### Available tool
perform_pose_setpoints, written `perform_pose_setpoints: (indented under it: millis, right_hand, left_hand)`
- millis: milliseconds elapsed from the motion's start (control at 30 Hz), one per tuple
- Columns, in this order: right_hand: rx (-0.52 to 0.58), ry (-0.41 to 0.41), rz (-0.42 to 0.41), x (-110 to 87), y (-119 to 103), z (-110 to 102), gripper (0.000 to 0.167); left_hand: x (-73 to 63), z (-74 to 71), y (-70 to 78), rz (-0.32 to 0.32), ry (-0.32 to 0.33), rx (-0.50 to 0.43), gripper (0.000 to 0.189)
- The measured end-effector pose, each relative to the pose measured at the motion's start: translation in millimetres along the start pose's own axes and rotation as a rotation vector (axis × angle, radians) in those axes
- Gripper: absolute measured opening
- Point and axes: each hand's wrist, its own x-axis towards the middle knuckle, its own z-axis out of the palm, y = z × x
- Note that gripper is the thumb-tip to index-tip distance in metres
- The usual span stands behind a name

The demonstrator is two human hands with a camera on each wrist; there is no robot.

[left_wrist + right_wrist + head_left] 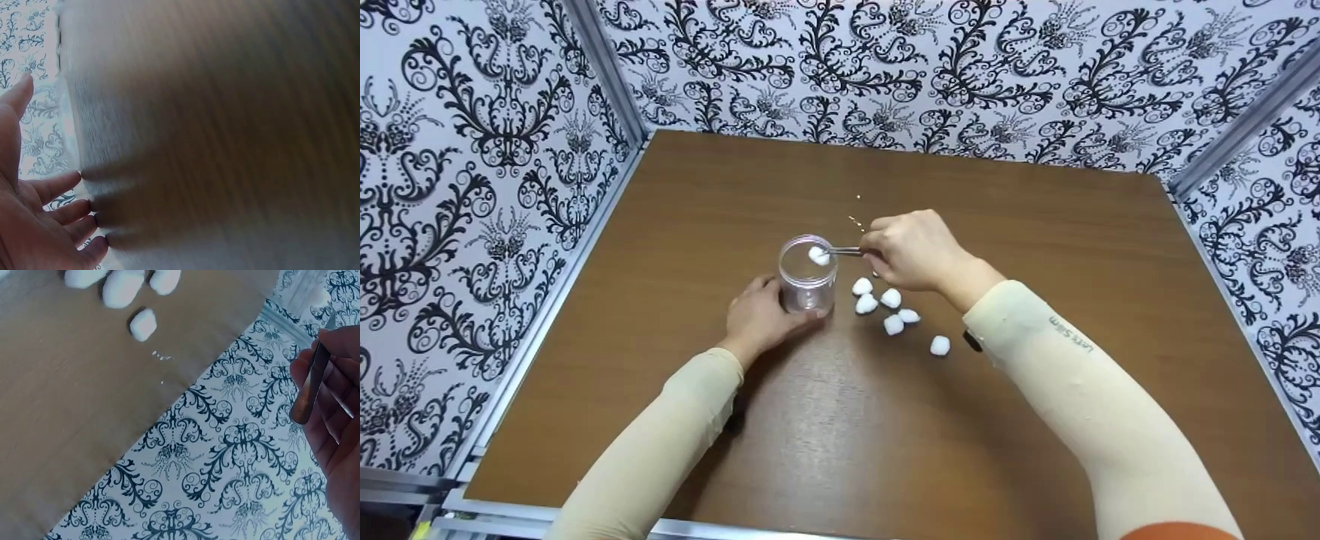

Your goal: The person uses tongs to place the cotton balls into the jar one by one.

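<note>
My right hand (915, 250) pinches metal tweezers (312, 385) between thumb and fingers. Their tips hold a white cotton ball (819, 256), which appears within the mouth of a clear, open jar (808, 296) in the head view. The jar stands upright on the table. My left hand (761, 313) holds it low down, thumb across the near side and fingers at the left. In the left wrist view that hand's fingertips (73, 179) meet the tabletop. More cotton balls (866, 304) lie loose on the wood, right of the jar and below my right hand.
One cotton ball (940, 346) lies apart from the others, nearer to me. Small light specks (855, 222) are scattered behind the jar. The brown table (997, 202) is bordered by patterned walls (885, 75) and metal frame rails (607, 67).
</note>
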Motion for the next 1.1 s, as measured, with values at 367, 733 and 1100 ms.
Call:
perform_pose_setpoints:
  millis: [367,733,1100]
  right_hand:
    - [-0.007,-0.056,-0.001,-4.6,2,3,0.009]
    - [-0.018,-0.078,0.011,-7.9,6,-1,0.01]
    - [-0.024,-0.027,0.033,-87.5,31,-2,0.007]
  left_hand:
    - [-0.3,0.4,0.0,-0.001,0.004,0.009,0.093]
    - [2.1,0.0,-1.6,0.003,0.003,-0.004,0.093]
    - [-0.1,-2.6,-0.2,0.0,-0.024,-0.017,0.092]
